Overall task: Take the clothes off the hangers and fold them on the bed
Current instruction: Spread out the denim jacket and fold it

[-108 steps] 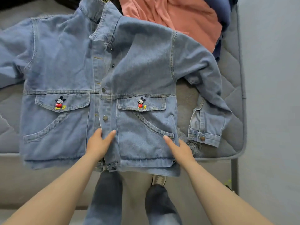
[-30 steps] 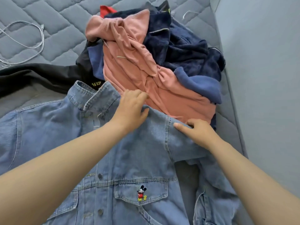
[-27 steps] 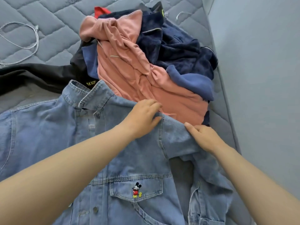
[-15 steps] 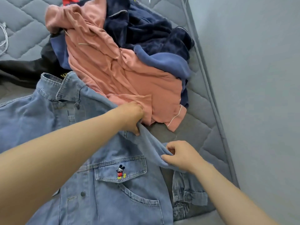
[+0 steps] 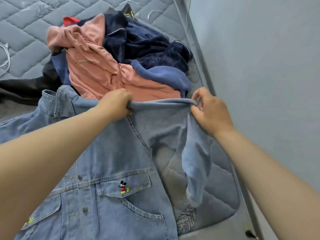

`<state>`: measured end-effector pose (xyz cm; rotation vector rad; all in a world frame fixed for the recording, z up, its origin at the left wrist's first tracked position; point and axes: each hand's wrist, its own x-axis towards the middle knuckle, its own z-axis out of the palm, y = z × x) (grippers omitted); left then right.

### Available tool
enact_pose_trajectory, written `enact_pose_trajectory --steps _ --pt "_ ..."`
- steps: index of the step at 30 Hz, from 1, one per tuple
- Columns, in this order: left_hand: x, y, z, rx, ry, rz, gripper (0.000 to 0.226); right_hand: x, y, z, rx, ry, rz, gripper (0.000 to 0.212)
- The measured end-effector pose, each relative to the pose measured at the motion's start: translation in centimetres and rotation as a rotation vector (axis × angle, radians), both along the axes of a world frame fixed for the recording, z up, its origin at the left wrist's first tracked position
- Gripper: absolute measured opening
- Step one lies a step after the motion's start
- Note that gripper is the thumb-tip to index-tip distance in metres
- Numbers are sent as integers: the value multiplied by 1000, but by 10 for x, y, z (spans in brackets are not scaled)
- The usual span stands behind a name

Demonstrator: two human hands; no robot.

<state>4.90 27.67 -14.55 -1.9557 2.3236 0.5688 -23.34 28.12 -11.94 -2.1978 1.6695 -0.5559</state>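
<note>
we see a thin white cable (image 5: 5, 58) at the left edge, and a plain grey wall (image 5: 268, 58) on the right side.

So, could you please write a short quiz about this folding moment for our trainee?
1. True or false: the left hand and the right hand both grip the denim jacket.
2. Which item lies just beyond the jacket's raised edge? A) pink garment B) white towel C) green trousers
3. Fill in: the jacket's sleeve hangs below the ___ hand.
Key: 1 true; 2 A; 3 right.
</note>
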Motion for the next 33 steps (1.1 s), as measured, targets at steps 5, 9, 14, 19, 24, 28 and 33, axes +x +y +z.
enact_pose_trajectory --steps 5,9,14,19,24,28,33 --pt "-23 -22 -10 66 3 59 47 -10 -16 -38 403 -99 -264 69" --pt "-55 -19 -34 85 -7 -16 51 -44 16 -91 703 -52 -301 70" --pt "-82 -30 -53 15 -14 -1 34 -58 46 -126 990 -211 -334 78" --pt "-89 -46 -56 -39 65 74 13 -43 63 -138 894 -318 -334 24" --pt "-94 -54 -50 53 83 100 8 -85 29 -106 511 -336 -765 32" --pt "-94 -66 -48 152 66 74 25 -158 -27 -50 128 101 -646 21" --pt "-122 -74 -40 332 124 -1 42 -181 -77 -17 46 482 -219 20"
